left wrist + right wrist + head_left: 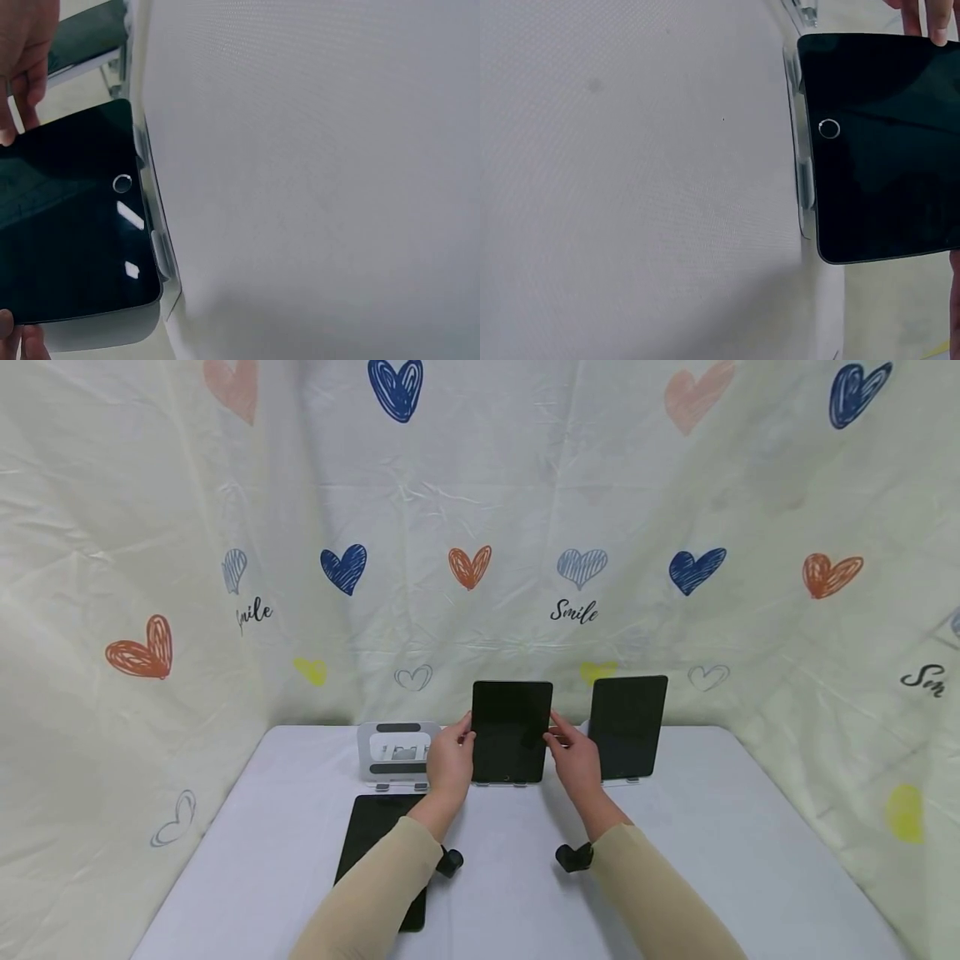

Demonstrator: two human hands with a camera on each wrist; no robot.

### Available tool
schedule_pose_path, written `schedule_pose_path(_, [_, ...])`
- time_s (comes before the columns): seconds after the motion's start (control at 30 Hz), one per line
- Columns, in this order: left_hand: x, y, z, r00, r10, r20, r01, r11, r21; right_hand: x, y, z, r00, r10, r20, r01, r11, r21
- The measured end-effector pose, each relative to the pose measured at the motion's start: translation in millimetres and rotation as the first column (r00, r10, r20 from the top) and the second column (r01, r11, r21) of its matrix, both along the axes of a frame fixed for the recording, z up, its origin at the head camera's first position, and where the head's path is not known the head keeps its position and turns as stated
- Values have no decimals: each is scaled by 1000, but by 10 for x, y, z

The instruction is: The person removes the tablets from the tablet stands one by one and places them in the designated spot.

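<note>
A: Middle tablet stands upright on its stand at 12 o'clock on the tabletop. Our left hand and right hand pinch its side edges, fingers curled on.

B: We'd judge it rigid, moderately heavy, glass front slick and breakable. We should keep gripping the edges, off the screen.

A: Head view shows what the wrists miss: a second tablet at 1 o'clock, an empty stand at 11, a third tablet flat. Wrist views show the home button and stand lip.

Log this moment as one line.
left hand: grips middle tablet | right hand: grips it | tablet: upright on stand
</note>
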State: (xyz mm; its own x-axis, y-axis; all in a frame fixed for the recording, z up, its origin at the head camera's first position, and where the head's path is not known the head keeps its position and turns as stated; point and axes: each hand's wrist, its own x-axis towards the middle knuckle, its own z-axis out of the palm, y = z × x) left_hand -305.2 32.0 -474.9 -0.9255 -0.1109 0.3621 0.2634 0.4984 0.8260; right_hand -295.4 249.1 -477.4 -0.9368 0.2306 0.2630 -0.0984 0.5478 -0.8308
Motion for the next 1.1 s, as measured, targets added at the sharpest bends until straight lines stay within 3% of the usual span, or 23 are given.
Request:
schedule_pose_path(0.5, [104,-67,112,999,-41,34,40,999,19,135,39,123,999,42,-11,-43,999,-31])
schedule_pose_path(0.8, [178,-140,138,992,-74,105,75,997,-4,249,66,185,990,98,99,-89,992,-94])
schedule_pose_path(1.1, [309,-216,149,973,-141,182,141,990,16,358,104,222,971,149,189,-132,986,-101])
